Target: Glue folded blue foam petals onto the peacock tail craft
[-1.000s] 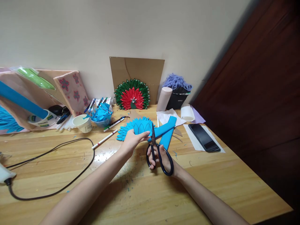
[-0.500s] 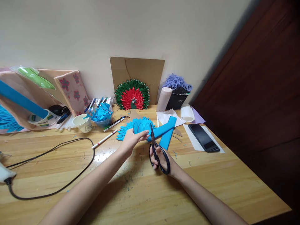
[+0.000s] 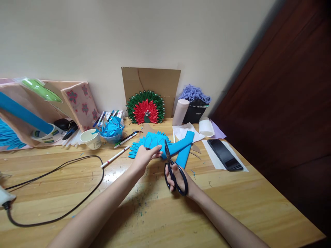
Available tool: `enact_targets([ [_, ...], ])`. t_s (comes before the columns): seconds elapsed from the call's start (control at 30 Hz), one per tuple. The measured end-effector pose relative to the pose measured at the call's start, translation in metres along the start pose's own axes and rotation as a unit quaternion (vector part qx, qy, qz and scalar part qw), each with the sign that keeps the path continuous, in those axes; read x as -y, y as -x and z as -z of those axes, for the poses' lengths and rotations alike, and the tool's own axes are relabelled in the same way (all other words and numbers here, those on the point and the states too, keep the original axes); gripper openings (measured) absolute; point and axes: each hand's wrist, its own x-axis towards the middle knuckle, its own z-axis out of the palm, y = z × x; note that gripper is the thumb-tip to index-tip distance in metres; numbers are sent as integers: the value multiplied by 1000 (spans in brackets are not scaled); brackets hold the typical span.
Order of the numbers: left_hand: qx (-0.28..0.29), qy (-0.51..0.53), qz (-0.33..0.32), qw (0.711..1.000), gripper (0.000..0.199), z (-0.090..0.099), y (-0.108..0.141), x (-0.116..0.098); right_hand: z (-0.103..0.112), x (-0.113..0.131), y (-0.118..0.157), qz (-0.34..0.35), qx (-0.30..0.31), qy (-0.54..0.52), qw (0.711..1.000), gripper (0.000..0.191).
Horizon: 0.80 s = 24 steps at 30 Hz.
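My left hand (image 3: 146, 156) pinches a bright blue strip (image 3: 178, 144) with petal outlines drawn on its near part. The strip is folded over, and its tail slants down at the right. In my right hand (image 3: 178, 177) is a pair of black-handled scissors (image 3: 169, 151), with fingers through the loops. The blades point up and lie at the strip, just right of my left fingertips; I cannot tell whether they are cutting into it. Behind the hands lies a pile of cut blue petals (image 3: 136, 148), partly covered by the strip.
A red and green peacock piece (image 3: 146, 106) leans on cardboard (image 3: 165, 79) at the back. To the left are a paper cup (image 3: 90, 139), a bowl of blue scraps (image 3: 112, 131), a marker (image 3: 115, 156) and a looping black cable (image 3: 103, 168). A phone (image 3: 224, 155) lies right.
The view has tipped up slightly, so everything sits a little lower. The blue strip in my left hand has turned slightly. Both hands keep their holds.
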Motion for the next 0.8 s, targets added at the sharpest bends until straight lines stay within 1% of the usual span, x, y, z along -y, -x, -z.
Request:
enact_targets([
  [0.1,20,0,2,1000,28,0,0,2,-1,1,1,8,10,-8,1000,69],
  [0.23,40,2,2,999,27,-1,1,4,-1,0,0,9,-4,-10,1000,69],
  [0.37,50,3,1,999,27,-1,1,5,1,-8,-4,14,-10,-22,1000,66],
  [0.5,34,-10,15,999,30,0,-1,5,2,-11,-6,8,-13,-24,1000,65],
  [0.63,0,-23,23,999,36,0,-3,6,0,-5,-3,13,-8,-10,1000,67],
  [0.8,-1,-18,7,1000,35,-2,0,5,-3,2,1,16,6,-5,1000,71],
])
